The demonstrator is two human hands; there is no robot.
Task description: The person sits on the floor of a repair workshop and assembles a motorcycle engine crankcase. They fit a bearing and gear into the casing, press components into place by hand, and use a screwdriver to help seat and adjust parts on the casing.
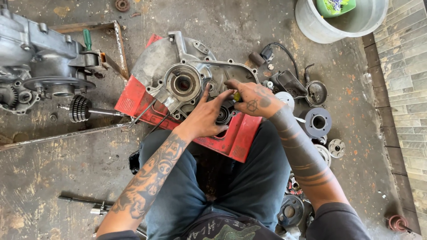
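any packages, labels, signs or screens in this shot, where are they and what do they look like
Green package: top right, inside the pale round bucket, soft green wrapper with a purple and white patch.
Red box: centre, under the grey engine casing that both hands work on, flat red container with pale label patches at its left end and lower right corner.
No signs or screens in view.

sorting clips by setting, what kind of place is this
Most likely a small engine repair workshop, working on the floor. An engine casing lies on a red box under both hands, another engine sits nearby, and loose metal parts lie on stained concrete.
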